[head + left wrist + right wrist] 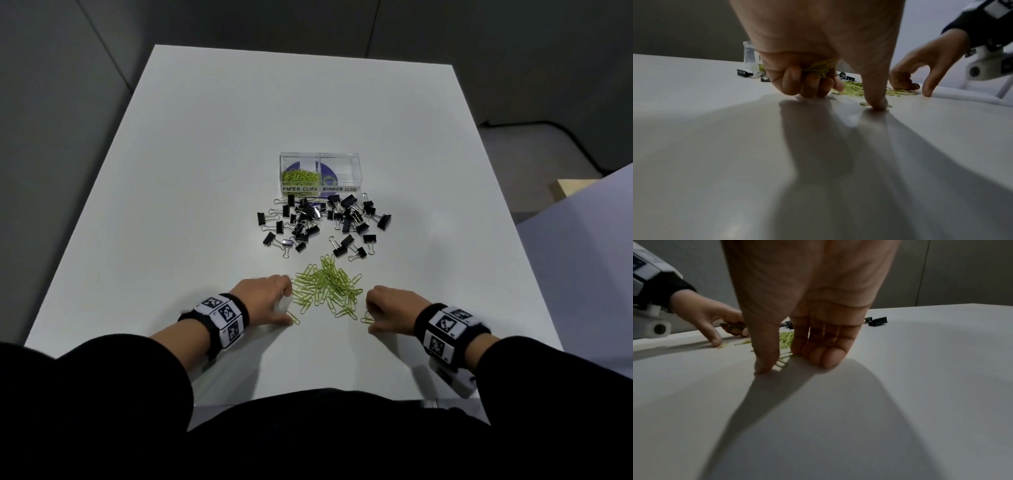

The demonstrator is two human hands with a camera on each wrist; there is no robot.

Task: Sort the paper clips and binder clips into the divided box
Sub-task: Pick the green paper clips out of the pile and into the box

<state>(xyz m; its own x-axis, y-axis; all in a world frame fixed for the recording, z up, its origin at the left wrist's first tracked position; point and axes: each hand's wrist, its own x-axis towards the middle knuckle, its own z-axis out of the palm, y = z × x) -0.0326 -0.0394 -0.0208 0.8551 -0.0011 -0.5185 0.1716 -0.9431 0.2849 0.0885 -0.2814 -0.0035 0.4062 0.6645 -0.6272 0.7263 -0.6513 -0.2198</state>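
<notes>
A clear divided box stands mid-table; its left cell, labelled PAPER CLIPS, holds green paper clips, and the cell labelled BINDER CLIPS looks empty. Black binder clips lie scattered in front of it. Nearer me is a pile of green paper clips. My left hand is at the pile's left edge; its curled fingers grip a bunch of paper clips while the thumb presses one clip on the table. My right hand rests fingertips and thumb on the table at the pile's right, a few clips between them.
The white table has grey walls behind it and to the left. A pale surface and a wooden corner lie off the right edge. My dark sleeves cover the near edge.
</notes>
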